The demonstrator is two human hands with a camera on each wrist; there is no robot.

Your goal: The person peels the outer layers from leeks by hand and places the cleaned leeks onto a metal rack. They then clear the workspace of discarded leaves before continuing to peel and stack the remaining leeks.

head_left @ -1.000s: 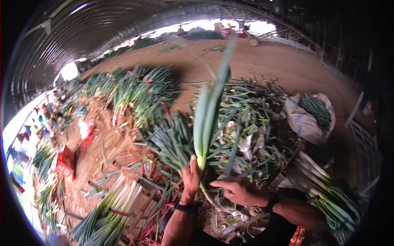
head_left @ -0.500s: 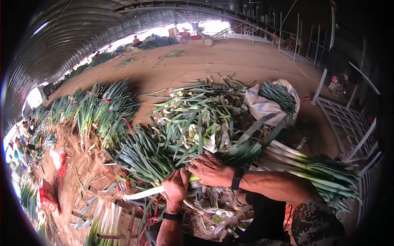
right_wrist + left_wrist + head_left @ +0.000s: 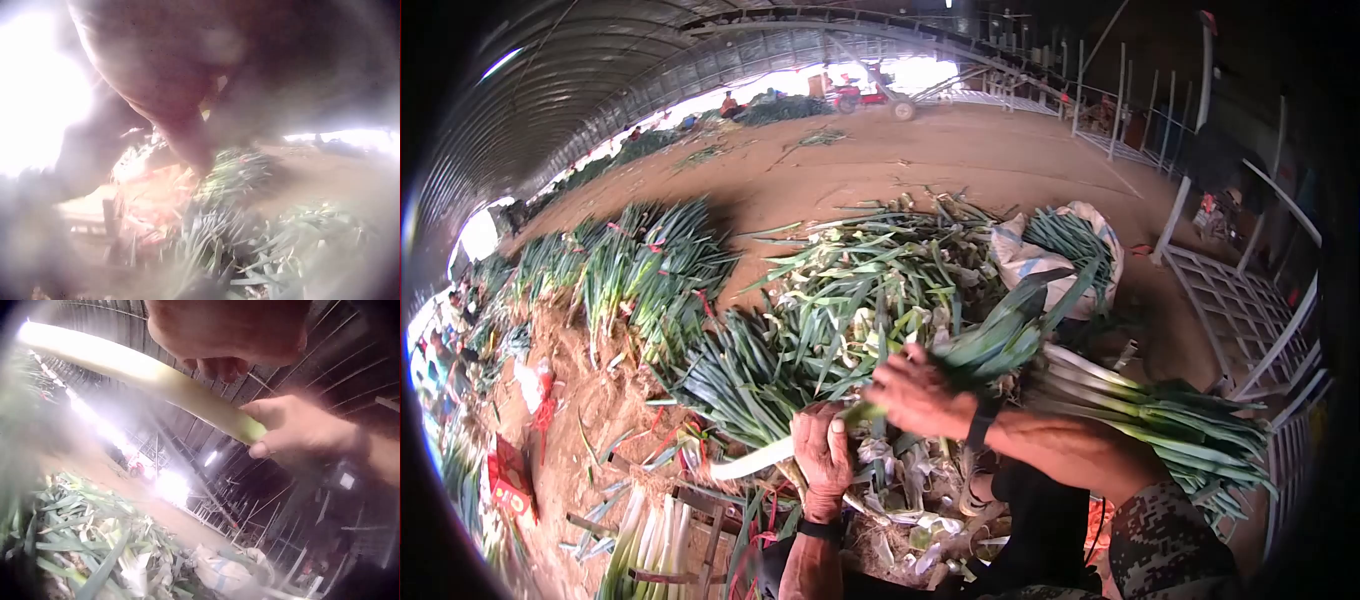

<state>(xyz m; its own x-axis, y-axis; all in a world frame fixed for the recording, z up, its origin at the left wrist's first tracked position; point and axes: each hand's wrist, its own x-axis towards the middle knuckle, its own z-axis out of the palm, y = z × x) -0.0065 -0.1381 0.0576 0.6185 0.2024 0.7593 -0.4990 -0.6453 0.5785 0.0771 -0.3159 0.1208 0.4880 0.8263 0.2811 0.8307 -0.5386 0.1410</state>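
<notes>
A large green onion lies crosswise before me, its white root end to the left and its leaves fanned out to the right. My left hand grips the white stalk, thumb pointing up, fingers curled. Blurred by motion, my right hand holds the onion farther right, where it turns green. In the left wrist view, the right hand pinches the pale stalk between thumb and finger. The right wrist view is hazy, with a hand close to the camera.
Below the hands lies a heap of loose leaves and peelings. Bunches of green onions lie to the left, others at the right. A white sack of greens stands behind. A wooden rack holds more at the lower left.
The onion has swung from upright to crosswise, leaves now to the right. My right hand went from pointing beside it to holding it, then shifted slightly. The head view turned right.
</notes>
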